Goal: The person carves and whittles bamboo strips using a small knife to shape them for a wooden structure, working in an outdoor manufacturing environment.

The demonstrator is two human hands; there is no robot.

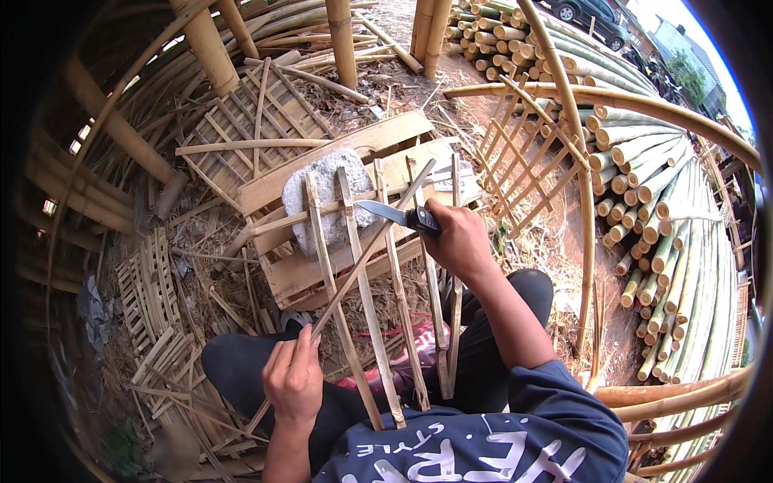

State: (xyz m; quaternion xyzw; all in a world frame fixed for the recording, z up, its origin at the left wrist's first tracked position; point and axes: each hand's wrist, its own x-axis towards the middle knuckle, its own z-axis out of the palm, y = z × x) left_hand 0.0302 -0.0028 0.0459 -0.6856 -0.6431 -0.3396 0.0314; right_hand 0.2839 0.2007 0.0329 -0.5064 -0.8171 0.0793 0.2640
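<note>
My right hand (460, 239) is closed around the black handle of a knife (383, 212). Its grey blade points left, over the slats of a bamboo frame (360, 278). Between the fingers of my left hand (293, 378) is a thin bamboo strip (366, 256), slanting up to the right across the frame. Several long slats make up the frame, joined near the far end by a crosspiece (282, 222). The frame's near end rests against my shirt and lap. Beneath its far end lies a rough whitish block (306, 183) on a wooden pallet-like stand (299, 278).
Loose bamboo pieces (173, 370) and small slatted panels (149, 286) lie at left. A bamboo lattice (527, 153) leans at right, near a curved pole (586, 266). Stacked bamboo poles (668, 241) fill the far right. Bamboo posts (341, 44) stand at the back.
</note>
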